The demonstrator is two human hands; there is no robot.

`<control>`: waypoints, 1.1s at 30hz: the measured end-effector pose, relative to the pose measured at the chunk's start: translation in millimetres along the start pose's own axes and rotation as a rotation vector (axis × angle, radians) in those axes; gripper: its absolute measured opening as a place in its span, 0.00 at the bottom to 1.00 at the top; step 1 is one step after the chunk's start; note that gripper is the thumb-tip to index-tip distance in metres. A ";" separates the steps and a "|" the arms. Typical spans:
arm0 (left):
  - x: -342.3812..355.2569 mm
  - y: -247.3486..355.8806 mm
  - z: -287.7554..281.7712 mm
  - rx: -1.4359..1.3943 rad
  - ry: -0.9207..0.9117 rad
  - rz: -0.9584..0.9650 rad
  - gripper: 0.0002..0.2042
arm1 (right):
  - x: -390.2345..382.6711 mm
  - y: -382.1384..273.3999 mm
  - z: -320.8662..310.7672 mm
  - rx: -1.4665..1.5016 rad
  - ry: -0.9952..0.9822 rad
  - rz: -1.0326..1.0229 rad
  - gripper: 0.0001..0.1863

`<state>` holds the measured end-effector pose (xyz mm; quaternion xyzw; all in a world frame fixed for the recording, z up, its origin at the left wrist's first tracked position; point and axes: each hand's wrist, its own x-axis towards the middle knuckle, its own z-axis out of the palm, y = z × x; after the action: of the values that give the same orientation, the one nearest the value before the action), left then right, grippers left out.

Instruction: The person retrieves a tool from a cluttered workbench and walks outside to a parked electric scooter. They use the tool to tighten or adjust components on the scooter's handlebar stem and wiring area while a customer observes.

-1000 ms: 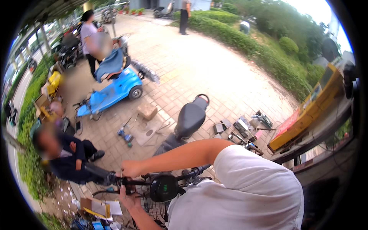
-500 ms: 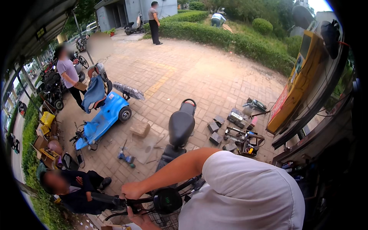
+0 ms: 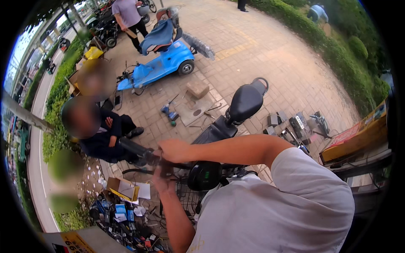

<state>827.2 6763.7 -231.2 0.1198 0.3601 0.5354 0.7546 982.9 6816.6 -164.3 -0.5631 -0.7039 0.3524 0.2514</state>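
Both my hands meet at the black handlebar of an electric scooter [image 3: 211, 135], close to the inner end of its rubber grip [image 3: 133, 146]. From above, my right hand [image 3: 175, 150] is closed at the bar; what its fingers hold is hidden. My left hand [image 3: 163, 179] comes up from below and wraps the bar near the brake lever [image 3: 137, 171]; its fingers are slightly blurred. Beside them sits a round black display [image 3: 205, 175] with green lit marks. The scooter's black seat [image 3: 246, 103] lies further off.
A person in a dark jacket [image 3: 95, 145] is just beyond the grip, arms folded. A blue three-wheeler [image 3: 158, 67], a stone block [image 3: 197, 89] and a blue power drill [image 3: 169, 113] stand on the paving. Batteries [image 3: 276, 119] lie right; a scrap heap [image 3: 126, 219] lies lower left.
The view has swung left, so the scene sits further right and higher. More of my left forearm and the scrap heap show. Both hands stay at the handlebar.
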 end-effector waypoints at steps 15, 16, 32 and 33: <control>-7.6 1.0 18.9 -0.087 -0.143 0.088 0.24 | -14.9 21.0 -95.6 1.016 0.102 0.087 0.14; -7.2 1.3 20.7 -0.082 -0.149 0.086 0.24 | -19.4 29.1 -98.6 1.119 0.136 0.107 0.14; -8.4 -1.2 18.8 -0.139 -0.105 0.105 0.21 | -31.7 47.1 -54.8 1.273 0.149 0.061 0.13; -8.2 -0.8 17.4 -0.138 -0.111 0.097 0.21 | -31.2 46.1 -58.2 1.285 0.097 0.046 0.13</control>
<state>838.1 6759.6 -216.0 0.1142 0.2735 0.5874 0.7531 1062.4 6804.1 -162.5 -0.3304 -0.3281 0.6833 0.5624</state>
